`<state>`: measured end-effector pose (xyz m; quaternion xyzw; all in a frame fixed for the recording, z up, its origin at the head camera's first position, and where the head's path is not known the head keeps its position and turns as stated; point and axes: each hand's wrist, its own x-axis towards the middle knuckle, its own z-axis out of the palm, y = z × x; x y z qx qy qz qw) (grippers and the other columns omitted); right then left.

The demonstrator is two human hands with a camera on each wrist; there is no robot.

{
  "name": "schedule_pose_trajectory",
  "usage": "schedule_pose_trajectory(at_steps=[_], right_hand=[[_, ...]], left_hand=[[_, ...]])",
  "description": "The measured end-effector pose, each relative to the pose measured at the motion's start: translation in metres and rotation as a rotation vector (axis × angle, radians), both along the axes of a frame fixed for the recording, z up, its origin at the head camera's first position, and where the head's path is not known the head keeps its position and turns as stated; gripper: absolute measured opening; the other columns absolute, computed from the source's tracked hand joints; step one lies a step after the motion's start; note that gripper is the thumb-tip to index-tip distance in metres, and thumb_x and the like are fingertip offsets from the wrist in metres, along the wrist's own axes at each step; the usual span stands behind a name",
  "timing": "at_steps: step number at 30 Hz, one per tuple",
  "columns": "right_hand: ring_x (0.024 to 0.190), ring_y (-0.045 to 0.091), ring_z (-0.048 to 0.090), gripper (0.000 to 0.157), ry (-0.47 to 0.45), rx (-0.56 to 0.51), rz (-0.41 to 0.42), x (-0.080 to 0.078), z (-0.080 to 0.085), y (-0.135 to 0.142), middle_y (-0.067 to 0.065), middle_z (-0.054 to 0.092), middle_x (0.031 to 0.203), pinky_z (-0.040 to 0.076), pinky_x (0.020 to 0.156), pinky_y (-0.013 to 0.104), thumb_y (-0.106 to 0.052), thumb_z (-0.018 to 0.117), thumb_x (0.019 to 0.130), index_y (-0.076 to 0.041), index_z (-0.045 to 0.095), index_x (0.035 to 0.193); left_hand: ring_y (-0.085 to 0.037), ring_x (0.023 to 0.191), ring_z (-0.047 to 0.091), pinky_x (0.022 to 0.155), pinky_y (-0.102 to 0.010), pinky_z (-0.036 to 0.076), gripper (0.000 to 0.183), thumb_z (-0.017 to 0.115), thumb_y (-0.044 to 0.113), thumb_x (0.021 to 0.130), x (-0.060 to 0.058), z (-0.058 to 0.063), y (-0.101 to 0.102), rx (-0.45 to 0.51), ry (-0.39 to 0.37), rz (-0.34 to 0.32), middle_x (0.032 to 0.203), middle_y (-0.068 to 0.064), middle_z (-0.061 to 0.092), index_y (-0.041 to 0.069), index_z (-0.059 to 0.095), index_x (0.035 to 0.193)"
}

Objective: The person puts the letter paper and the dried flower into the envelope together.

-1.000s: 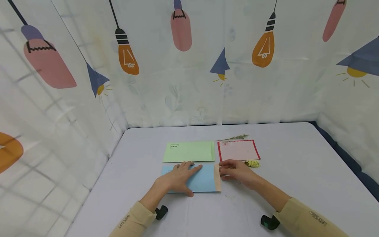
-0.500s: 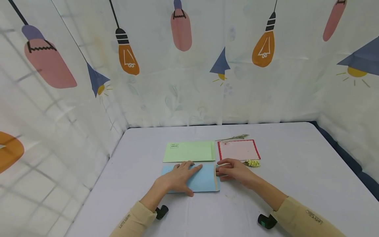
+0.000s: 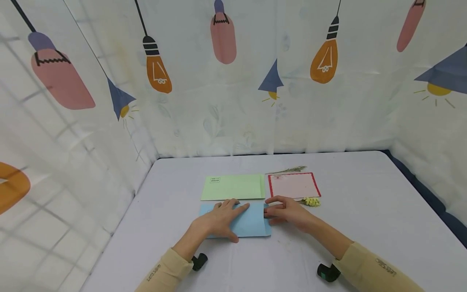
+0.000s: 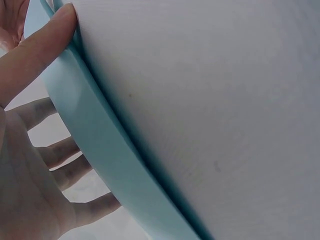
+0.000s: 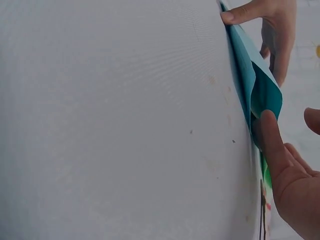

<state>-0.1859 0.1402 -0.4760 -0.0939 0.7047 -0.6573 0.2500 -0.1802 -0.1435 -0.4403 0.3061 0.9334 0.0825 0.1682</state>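
A blue envelope point(image 3: 251, 221) lies on the white table in the head view. My left hand point(image 3: 220, 221) rests spread across it, with the thumb along the near edge. At the envelope's right end, my right hand point(image 3: 288, 211) reaches its fingertips to the mouth. In the right wrist view the mouth of the blue envelope point(image 5: 265, 95) gapes, and an extended finger of the right hand point(image 5: 292, 187) goes in, its thumb standing apart. Whatever lies inside is mostly hidden. The left wrist view shows the left thumb point(image 4: 37, 60) on the envelope's edge.
A green envelope point(image 3: 233, 187) lies just behind the blue one. To its right is a pink card with a red border point(image 3: 294, 185). A dried green sprig point(image 3: 292, 169) lies behind the card and a yellow flower sprig point(image 3: 311, 202) in front.
The pale beige strip sticking out of the blue envelope's right end has gone inside. My right hand has moved slightly left with it. The left hand has stayed put.
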Motion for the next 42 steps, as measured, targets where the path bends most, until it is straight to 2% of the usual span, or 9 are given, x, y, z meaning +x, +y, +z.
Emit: schedule_pose_trajectory(at_steps=[5, 12, 25, 33, 42], right_hand=[[0.111, 0.032, 0.069, 0.05, 0.047, 0.023, 0.018, 0.002, 0.001, 0.011, 0.02, 0.068, 0.124, 0.057, 0.09, 0.042, -0.02, 0.07, 0.1, 0.007, 0.051, 0.139], [0.103, 0.035, 0.069, 0.039, 0.121, 0.086, 0.0, 0.005, 0.009, 0.044, 0.022, 0.069, 0.114, 0.058, 0.088, 0.039, -0.019, 0.07, 0.1, 0.008, 0.059, 0.126], [0.097, 0.032, 0.067, 0.036, 0.201, 0.222, -0.035, 0.003, 0.019, 0.088, 0.02, 0.069, 0.111, 0.058, 0.082, 0.036, -0.019, 0.067, 0.102, 0.007, 0.061, 0.126], [0.093, 0.028, 0.067, 0.034, 0.212, 0.341, -0.13, 0.002, 0.021, 0.107, 0.015, 0.069, 0.104, 0.058, 0.077, 0.035, -0.019, 0.068, 0.101, 0.005, 0.063, 0.123], [0.089, 0.027, 0.062, 0.031, 0.24, 0.454, -0.196, 0.0, 0.02, 0.121, 0.012, 0.066, 0.101, 0.058, 0.072, 0.033, -0.019, 0.066, 0.103, 0.007, 0.062, 0.12]], left_hand=[[-0.032, 0.142, 0.035, 0.114, -0.058, 0.029, 0.103, 0.09, 0.044, 0.078, 0.001, -0.001, 0.0, 0.008, 0.018, -0.012, 0.155, -0.011, 0.036, 0.022, 0.034, 0.162], [-0.031, 0.143, 0.035, 0.114, -0.057, 0.029, 0.103, 0.091, 0.042, 0.078, 0.001, -0.002, 0.001, 0.013, 0.021, -0.018, 0.156, -0.011, 0.035, 0.021, 0.034, 0.162], [-0.031, 0.143, 0.035, 0.114, -0.058, 0.028, 0.103, 0.091, 0.042, 0.078, 0.001, -0.002, 0.0, 0.008, 0.023, -0.021, 0.155, -0.011, 0.036, 0.02, 0.035, 0.162], [-0.03, 0.143, 0.035, 0.115, -0.057, 0.028, 0.103, 0.09, 0.042, 0.078, 0.0, -0.003, 0.0, 0.005, 0.025, -0.024, 0.155, -0.011, 0.036, 0.021, 0.035, 0.162], [-0.031, 0.143, 0.035, 0.114, -0.058, 0.028, 0.103, 0.09, 0.042, 0.078, 0.0, -0.002, 0.0, 0.005, 0.026, -0.024, 0.155, -0.012, 0.036, 0.02, 0.035, 0.162]])
